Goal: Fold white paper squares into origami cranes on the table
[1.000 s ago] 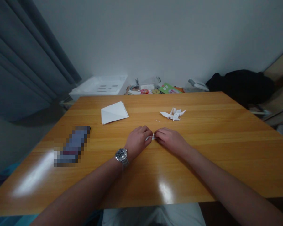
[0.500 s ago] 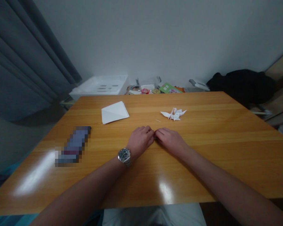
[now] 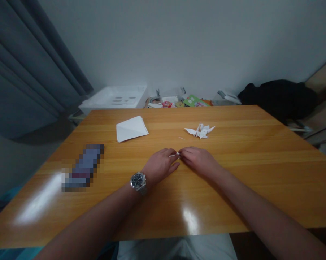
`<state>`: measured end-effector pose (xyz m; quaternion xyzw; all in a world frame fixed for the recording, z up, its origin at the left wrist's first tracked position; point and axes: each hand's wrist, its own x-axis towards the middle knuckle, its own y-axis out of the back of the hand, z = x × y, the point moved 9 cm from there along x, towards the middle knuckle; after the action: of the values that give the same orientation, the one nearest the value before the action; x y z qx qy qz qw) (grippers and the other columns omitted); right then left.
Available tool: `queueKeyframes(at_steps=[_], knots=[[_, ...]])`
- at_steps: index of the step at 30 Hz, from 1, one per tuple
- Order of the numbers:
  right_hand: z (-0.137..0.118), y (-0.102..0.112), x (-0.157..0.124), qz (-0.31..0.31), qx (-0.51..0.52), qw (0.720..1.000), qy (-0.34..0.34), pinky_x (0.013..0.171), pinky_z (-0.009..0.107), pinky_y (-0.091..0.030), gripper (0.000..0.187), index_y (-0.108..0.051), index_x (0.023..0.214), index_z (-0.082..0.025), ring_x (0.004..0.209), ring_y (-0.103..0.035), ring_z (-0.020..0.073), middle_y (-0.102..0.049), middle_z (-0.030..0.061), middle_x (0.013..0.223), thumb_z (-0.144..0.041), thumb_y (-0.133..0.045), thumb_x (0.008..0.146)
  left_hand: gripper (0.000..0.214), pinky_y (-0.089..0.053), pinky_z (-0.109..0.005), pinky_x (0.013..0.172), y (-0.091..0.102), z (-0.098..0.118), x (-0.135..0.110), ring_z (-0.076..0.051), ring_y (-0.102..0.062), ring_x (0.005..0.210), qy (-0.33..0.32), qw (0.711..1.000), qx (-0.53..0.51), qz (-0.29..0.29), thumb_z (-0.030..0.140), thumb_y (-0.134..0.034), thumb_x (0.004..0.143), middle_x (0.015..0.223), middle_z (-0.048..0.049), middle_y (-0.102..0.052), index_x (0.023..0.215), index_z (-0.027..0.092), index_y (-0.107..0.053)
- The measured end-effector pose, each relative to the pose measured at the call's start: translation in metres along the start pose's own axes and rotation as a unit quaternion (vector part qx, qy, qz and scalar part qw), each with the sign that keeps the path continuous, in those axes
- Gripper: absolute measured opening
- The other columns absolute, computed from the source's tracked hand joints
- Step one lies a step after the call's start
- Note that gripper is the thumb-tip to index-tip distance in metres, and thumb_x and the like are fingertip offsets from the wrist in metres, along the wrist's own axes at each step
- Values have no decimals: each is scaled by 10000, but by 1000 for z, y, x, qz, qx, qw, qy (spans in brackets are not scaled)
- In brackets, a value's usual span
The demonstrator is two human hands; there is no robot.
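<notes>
A small piece of folded white paper (image 3: 178,154) shows between my fingertips, low over the table; most of it is hidden. My left hand (image 3: 160,163), with a metal watch (image 3: 138,181) on the wrist, has its fingers closed on the paper's left part, the thumb a little apart below. From the other side, my right hand (image 3: 197,159) pinches the right end with bent fingers. Beyond the hands stand folded white paper cranes (image 3: 200,130), close together. A thin white sliver (image 3: 181,138) lies just left of them.
A stack of white paper sheets (image 3: 131,129) lies at the back left of the wooden table (image 3: 233,187). Nearer on the left is a blurred-out phone-like object (image 3: 84,166). Past the far edge are a white tray (image 3: 115,97), a green packet (image 3: 195,101) and black cloth (image 3: 279,95).
My left thumb has moved away from the fingers, and the left wrist has shifted slightly left and down. More white paper now shows between the hands. My right hand has barely moved.
</notes>
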<state>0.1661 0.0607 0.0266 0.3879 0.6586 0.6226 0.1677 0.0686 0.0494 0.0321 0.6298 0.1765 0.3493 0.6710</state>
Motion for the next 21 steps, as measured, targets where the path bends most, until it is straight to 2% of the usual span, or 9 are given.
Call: queueKeyframes(at_steps=[3, 6, 11, 15, 21], knots=[[1, 6, -3, 8, 30, 999, 16, 904, 350, -534, 210, -701, 1123, -181, 1035, -687, 226, -738, 98, 1150, -187, -549, 977, 347, -502, -382, 975, -2, 5, -3, -253, -601, 1106, 3, 1000, 17, -14, 361, -520, 999, 1247, -111, -636, 1268, 159, -606], [5, 10, -4, 14, 14, 1000, 16, 1004, 405, -516, 252, -709, 1171, -175, 1145, -661, 255, -703, 109, 1260, -220, -546, 984, 419, -478, -420, 1004, -3, 7, -4, -271, -585, 1132, 10, 999, 38, -19, 367, -505, 1006, 1331, -118, -605, 1355, 140, -552], [14, 11, -6, 0, 0, 1000, 4, 1061, 453, -492, 313, -681, 1262, -208, 1260, -596, 272, -640, 110, 1364, -286, -524, 1003, 503, -451, -445, 1016, -5, 7, -4, -285, -552, 1161, 20, 999, 33, -21, 445, -465, 1015, 1419, -120, -552, 1412, 140, -508], [19, 7, -8, -13, 29, 999, 0, 1106, 464, -459, 376, -621, 1350, -215, 1323, -551, 268, -590, 116, 1431, -317, -517, 1003, 560, -441, -440, 1020, -3, 9, -4, -285, -538, 1149, 15, 1000, 15, -20, 500, -461, 1005, 1391, -128, -563, 1425, 131, -497], [29, 1, -12, -32, 34, 999, -17, 1135, 491, -417, 474, -546, 1440, -213, 1410, -456, 296, -448, 140, 1553, -399, -492, 1007, 557, -466, -447, 956, 1, 14, -2, -283, -562, 1048, 2, 999, 24, -27, 538, -469, 989, 1227, -136, -621, 1381, 150, -547]])
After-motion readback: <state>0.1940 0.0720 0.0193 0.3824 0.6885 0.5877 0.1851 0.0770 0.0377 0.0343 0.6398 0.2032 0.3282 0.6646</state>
